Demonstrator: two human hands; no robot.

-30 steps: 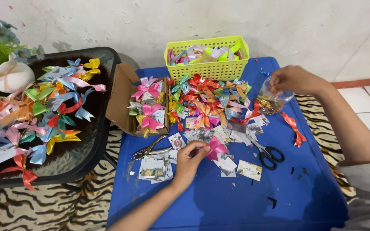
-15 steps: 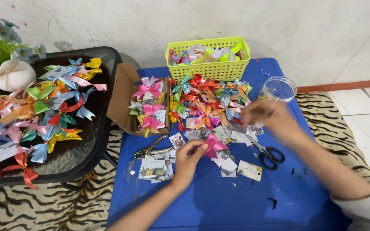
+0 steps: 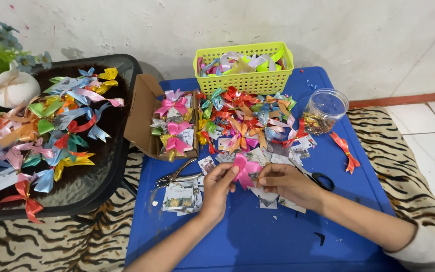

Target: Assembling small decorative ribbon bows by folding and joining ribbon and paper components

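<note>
Over the blue table (image 3: 258,236), my left hand (image 3: 219,182) and my right hand (image 3: 285,182) meet on one pink ribbon bow (image 3: 243,168). Each hand pinches a side of it. Small printed cards (image 3: 179,196) lie just left of my left hand. A heap of coloured ribbon bows (image 3: 245,118) sits beyond the hands. Black-handled scissors (image 3: 322,180) rest right behind my right hand.
Metal pliers (image 3: 177,176) lie by the cards. An open cardboard box (image 3: 144,118) holds pink bows. A yellow basket (image 3: 245,68) stands at the back, a clear plastic jar (image 3: 324,112) to the right. A black tray table (image 3: 104,176) full of bows is left.
My right hand left the clear jar at the right, swung in across the table and joined the left hand on the pink bow. The left hand stayed put.
</note>
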